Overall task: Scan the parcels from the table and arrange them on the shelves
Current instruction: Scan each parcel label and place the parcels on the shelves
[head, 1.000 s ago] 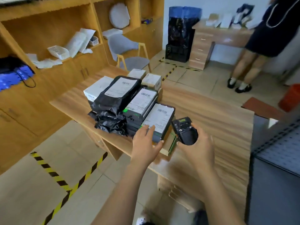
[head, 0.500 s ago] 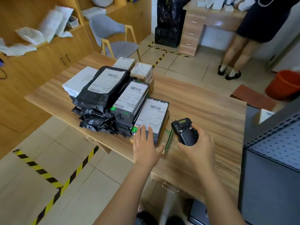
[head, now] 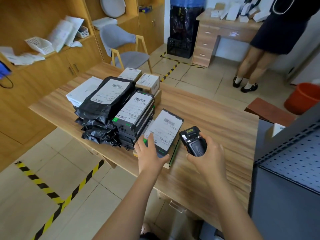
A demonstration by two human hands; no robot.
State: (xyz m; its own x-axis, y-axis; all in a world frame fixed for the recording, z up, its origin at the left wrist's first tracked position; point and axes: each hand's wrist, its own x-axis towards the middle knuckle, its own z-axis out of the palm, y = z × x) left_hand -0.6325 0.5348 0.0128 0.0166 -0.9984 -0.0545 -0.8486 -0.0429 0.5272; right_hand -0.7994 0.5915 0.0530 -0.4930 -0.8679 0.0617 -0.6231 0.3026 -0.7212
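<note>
Several parcels are piled on the wooden table (head: 216, 118): black bags (head: 105, 101), a stack of flat black boxes (head: 135, 111) with white labels, and small white boxes (head: 149, 81) behind. My left hand (head: 150, 153) grips the near end of the closest flat black box (head: 166, 130), thumb under its edge and fingers on the label. To its right, my right hand (head: 207, 156) holds a black handheld scanner (head: 193, 141), its head toward the box.
Wooden shelves (head: 52, 54) with papers and baskets line the left wall. A grey chair (head: 124, 49) stands behind the table. A grey metal rack (head: 290, 156) is at the right. Another person (head: 277, 40) stands by a desk at the back; an orange bin (head: 303, 97) sits nearby.
My left hand reached forward from the table edge onto the nearest flat black box and closed on its near end. The scanner hand stayed about where it was.
</note>
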